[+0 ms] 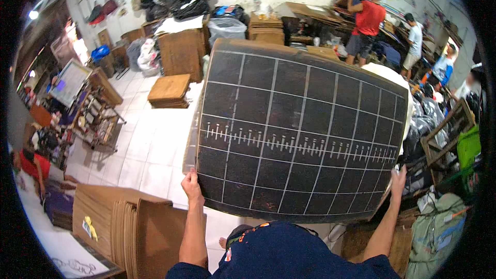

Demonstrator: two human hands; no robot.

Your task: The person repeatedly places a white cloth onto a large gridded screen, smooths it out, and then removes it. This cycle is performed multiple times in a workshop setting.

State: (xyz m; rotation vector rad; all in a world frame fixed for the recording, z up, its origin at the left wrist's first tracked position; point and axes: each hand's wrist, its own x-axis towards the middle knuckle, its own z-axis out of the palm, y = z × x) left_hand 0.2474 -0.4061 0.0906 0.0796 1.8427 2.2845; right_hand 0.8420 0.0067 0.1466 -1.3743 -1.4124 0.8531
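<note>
A large dark board [298,131] with a pale grid and a row of small ruler-like marks spans the space before me. My left hand [192,188] is closed on its lower left edge, where a thin greyish sheet or panel edge shows beside the board. On the lower right edge my right hand [398,178] grips the board, with a small whitish thing at the fingertips. Something white and rounded shows behind the board's right side; what it is I cannot tell. The fingers beneath the board are hidden.
Brown boards [124,232] stand stacked at lower left. A low stack of brown boards [169,89] lies on the white tiled floor [147,162]. A cluttered trolley [95,120] is at left. At right are a wooden frame [445,131] and a green sack [436,232]. Several people work beyond.
</note>
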